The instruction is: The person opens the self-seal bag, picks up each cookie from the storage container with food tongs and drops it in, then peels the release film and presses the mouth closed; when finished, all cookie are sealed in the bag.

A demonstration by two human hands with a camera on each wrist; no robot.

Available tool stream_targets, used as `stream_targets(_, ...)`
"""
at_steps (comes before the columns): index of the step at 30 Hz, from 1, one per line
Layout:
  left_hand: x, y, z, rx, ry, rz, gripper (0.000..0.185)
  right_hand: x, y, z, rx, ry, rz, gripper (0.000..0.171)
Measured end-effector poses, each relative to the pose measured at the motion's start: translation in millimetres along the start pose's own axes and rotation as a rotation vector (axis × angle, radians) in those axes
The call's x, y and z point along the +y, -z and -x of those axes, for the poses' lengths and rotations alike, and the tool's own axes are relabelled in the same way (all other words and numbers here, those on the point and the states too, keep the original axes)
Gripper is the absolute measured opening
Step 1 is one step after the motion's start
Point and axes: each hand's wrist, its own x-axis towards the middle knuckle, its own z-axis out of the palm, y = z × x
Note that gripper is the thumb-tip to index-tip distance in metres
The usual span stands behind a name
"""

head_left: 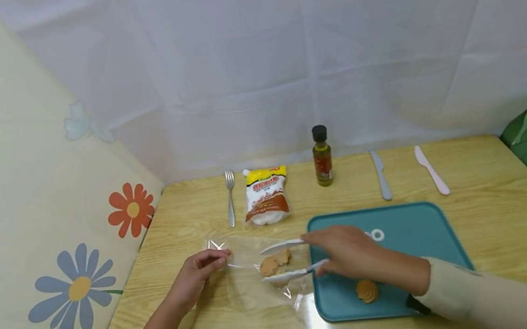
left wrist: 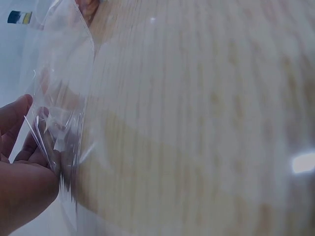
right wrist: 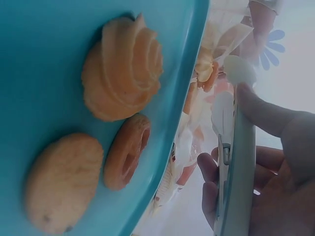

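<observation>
While a left hand (head_left: 200, 276) at nine o'clock of a clear bag (head_left: 245, 288) is pinching its edge, with thumb and fingers brought together on the film, a right hand (head_left: 346, 250) at three o'clock is gripping white tongs (head_left: 290, 276), its fingers curling round the handles. The tips of the tongs are pointing toward nine o'clock and standing well apart, with biscuits (head_left: 269, 266) lying at the bag between them in the head view; whether the tips are touching any, one cannot tell.

Just beside the bag, at three o'clock, a teal tray (head_left: 422, 233) is resting on the wooden surface (head_left: 498, 213). A swirled biscuit (head_left: 367, 291) is sitting on it between seven and eight o'clock; in the right wrist view, a ring-shaped biscuit (right wrist: 113, 164) is lying at its six o'clock and an oval biscuit (right wrist: 64, 182) at its seven.

Around twelve o'clock from the bag, a fork (head_left: 230, 198) and a printed packet (head_left: 266, 191) are lying side by side. A dark-capped bottle (head_left: 323, 163) is standing upright at one o'clock. Beyond the tray, a grey knife (head_left: 382, 175) is lying at twelve o'clock and a pink knife (head_left: 432, 169) at one.
</observation>
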Motion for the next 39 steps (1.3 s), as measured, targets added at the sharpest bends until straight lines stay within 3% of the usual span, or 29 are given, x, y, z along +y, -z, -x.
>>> stream_targets(26,-2.7,0.4,3.8,0.001,-0.044,0.005,0.029,27,17,54,0.037,-0.069,-0.067,0.076)
stream_targets(39,-10.6,-4.7,3.1,0.063,-0.072,0.001,0.028,41,14,82,0.116,-0.061,-0.052,0.077)
